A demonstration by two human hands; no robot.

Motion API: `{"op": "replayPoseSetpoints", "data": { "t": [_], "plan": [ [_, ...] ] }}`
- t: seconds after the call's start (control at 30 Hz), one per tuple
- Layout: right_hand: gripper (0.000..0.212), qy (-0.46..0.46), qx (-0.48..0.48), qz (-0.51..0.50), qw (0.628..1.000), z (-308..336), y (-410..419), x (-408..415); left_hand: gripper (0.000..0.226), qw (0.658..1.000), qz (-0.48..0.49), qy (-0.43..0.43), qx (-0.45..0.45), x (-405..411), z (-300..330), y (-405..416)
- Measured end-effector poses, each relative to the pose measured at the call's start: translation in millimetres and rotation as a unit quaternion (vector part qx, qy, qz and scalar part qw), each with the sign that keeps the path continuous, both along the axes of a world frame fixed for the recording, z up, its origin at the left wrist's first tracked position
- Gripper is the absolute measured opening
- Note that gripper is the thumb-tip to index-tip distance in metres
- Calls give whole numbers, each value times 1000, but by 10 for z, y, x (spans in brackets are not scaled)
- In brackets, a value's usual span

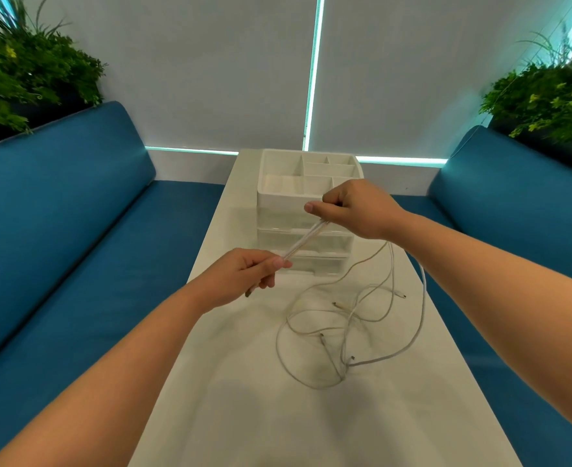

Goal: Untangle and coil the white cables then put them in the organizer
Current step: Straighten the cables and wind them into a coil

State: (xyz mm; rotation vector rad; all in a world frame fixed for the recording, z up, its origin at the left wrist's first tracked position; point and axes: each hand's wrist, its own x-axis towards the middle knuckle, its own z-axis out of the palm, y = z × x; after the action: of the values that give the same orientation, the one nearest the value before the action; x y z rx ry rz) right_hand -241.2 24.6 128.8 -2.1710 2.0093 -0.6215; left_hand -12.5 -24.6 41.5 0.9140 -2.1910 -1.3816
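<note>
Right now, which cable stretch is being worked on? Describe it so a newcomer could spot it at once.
Start at the white organizer at the far end of the white table. In front of its drawers, the left hand and right hand pull a bundle of white strands taut between them. Unlike the loose tangle lying slack on the tabletop, it is straight, diagonal and lifted off the table.

Two hands (244, 274), one organizer (306, 197), two plants (25, 65).

White cables (352, 318) are lying in a loose tangle, connector ends exposed; several strands are stretching taut in a raised bundle. The white organizer (308, 183), open compartments above clear drawers, is standing behind.
</note>
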Motion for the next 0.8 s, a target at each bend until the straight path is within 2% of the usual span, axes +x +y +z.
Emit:
{"op": "replayPoseSetpoints", "data": {
  "t": [0.2,0.33,0.43,0.53,0.8],
  "plan": [
    [50,54,-4,63,997,6,24,223,20,996,-46,9,71,70,39,45],
    [47,78,-3,105,991,-65,30,366,35,976,-62,111,174,-19,175,95],
    [44,72,-9,117,990,-88,20,426,17,967,-47,167,185,-102,210,138],
    [44,78,-16,119,990,-97,24,433,10,957,-32,206,200,-120,167,155],
    [42,86,0,101,991,-188,41,467,18,974,-50,163,150,-71,156,146]
  ]
}}
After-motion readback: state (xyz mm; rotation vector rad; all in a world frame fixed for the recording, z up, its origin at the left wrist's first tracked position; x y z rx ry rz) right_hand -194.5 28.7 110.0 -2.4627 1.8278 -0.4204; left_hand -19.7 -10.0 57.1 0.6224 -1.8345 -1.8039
